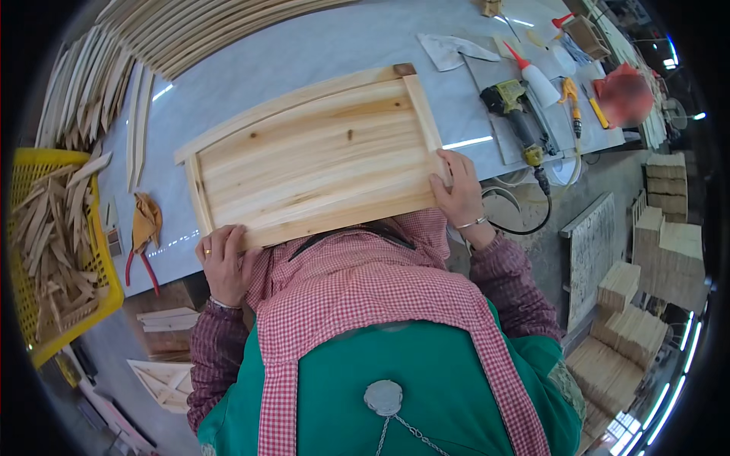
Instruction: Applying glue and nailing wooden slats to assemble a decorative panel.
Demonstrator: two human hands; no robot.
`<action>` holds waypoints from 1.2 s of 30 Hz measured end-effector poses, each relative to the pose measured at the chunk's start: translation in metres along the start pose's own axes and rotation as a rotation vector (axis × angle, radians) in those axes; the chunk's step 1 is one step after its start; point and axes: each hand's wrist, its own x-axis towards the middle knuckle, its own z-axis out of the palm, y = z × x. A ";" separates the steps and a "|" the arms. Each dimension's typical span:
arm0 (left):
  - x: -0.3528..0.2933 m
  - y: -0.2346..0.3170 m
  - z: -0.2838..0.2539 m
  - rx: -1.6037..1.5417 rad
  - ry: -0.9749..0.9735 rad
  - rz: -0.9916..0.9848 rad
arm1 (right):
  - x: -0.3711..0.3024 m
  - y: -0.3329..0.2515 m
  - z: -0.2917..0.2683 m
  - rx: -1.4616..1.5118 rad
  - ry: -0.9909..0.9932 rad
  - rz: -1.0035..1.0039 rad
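A framed wooden panel (319,156) of pale, knotted boards lies tilted across the table's front edge, its near rail against my apron. My left hand (225,264) grips its near left corner, fingers bent over the rail. At the near right corner my right hand (459,191) holds the side rail, fingertips on top and thumb on the near edge. A dark brown patch (404,70) marks the far right corner of the frame. The undersides of the corners are hidden from me.
Right on the table lie a nail gun (518,114) with its hose, a red-tipped glue bottle (538,82) and a white cloth (455,52). Red-handled pliers (141,258) and a yellow basket (111,262) of wood offcuts are left. Wood strips (190,34) line the back.
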 end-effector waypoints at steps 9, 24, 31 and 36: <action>0.013 0.035 0.041 -0.116 0.067 -0.065 | 0.030 0.021 -0.038 -0.137 0.018 -0.092; 0.009 0.010 0.025 -0.282 0.105 -0.309 | 0.125 0.131 -0.146 -0.398 0.165 0.004; 0.031 -0.051 0.017 -0.160 0.271 -0.390 | 0.156 0.270 -0.227 -0.871 0.217 0.098; 0.056 -0.098 0.008 -0.198 0.330 -0.492 | 0.182 0.339 -0.249 -0.802 0.081 0.073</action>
